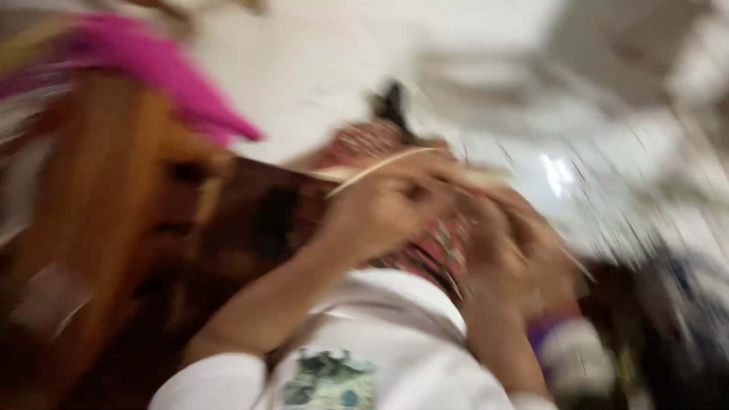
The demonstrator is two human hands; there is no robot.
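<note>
Heavy blur here, but the centre of the action is a red patterned cloth (425, 243), bunched up in the middle of the view between two raised hands. A thin pale stick (380, 168) runs slantwise across the top of it, just above the knuckles of the left hand (387, 209). That left hand sits curled against the cloth with its grip closed, though whether the fingers pinch the stick or the cloth cannot be told through the smear. The right hand (516, 243) presses in just beside it on the other side of the cloth, fingers bent inward; a second thin pale sliver (573, 262) pokes out past it, and how tight that grip is cannot be told either. Below both forearms lies a white garment with a greenish print (357, 357). Off to the left stands brown wooden furniture (114, 220), with something bright pink (152, 68) draped over its top. Behind everything spreads a pale, washed-out background (319, 61).
</note>
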